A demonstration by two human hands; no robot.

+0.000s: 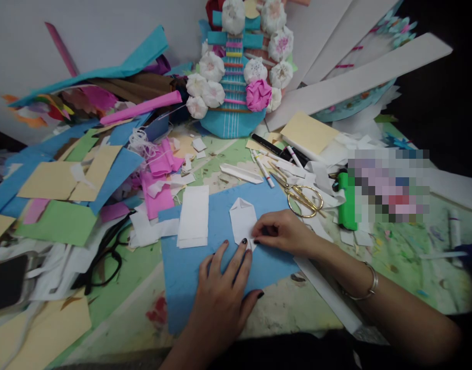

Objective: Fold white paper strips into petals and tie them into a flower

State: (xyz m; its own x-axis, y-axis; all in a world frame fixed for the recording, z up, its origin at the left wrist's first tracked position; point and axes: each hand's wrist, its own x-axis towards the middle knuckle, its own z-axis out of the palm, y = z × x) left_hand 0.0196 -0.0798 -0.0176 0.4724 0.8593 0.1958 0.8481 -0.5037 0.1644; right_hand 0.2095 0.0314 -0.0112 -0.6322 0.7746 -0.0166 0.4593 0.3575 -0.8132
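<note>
A small white paper (242, 218) with folded corners lies on a blue sheet (189, 288). My left hand (224, 288) is flat with fingers spread, its fingertips pressing the paper's near edge and the blue sheet. My right hand (284, 234) pinches the paper's lower right corner between thumb and fingers, and a bracelet circles that wrist. Left of the folded piece sits a stack of white paper rectangles (193, 216). Gold-handled scissors (304, 200) rest beyond my right hand, close to several markers (262, 168).
Behind stands a blue paper instrument (232, 121) with strings and white paper flowers (211, 67). Paper scraps, a beige pad (308, 132), a green object (346, 203), black glasses (108, 267) and a phone (6, 282) crowd the table. A long white strip (366, 85) leans at the right.
</note>
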